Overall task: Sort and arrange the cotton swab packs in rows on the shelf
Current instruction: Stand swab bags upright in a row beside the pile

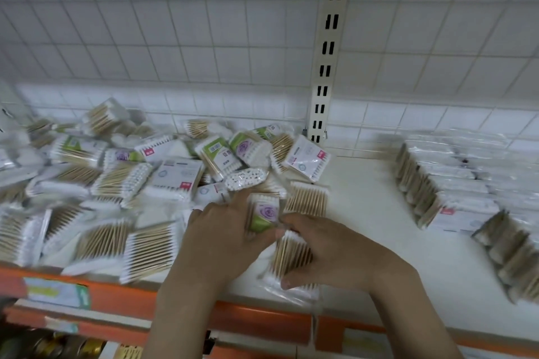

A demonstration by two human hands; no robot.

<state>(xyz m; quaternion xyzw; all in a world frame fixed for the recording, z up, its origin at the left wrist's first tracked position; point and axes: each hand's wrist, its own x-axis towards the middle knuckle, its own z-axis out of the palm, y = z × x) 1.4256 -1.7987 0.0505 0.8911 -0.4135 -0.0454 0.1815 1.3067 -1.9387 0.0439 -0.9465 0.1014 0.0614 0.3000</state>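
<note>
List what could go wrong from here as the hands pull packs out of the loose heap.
1. The left hand holds a green-and-purple pack beside the loose heap; pulling it away may topple neighbouring packs.
2. The pack under the right hand lies at the orange shelf edge and might slip off.
3. A careless sweep right could disturb the arranged rows.

Brightness: you get even, rather dull light, the whole view greyish.
Source: you see a brighter band along the foot of the tiled back wall (204,102), above the shelf (364,213).
Shadows: soft ones under your hands, none hard.
Glare: faint sheen on the plastic of the stacked rows (455,183).
Blur: motion smear on the loose heap of packs (116,183) at left and the rows at right.
Distortion: the upright rail (326,67) and tile lines bend toward your frame edges.
</note>
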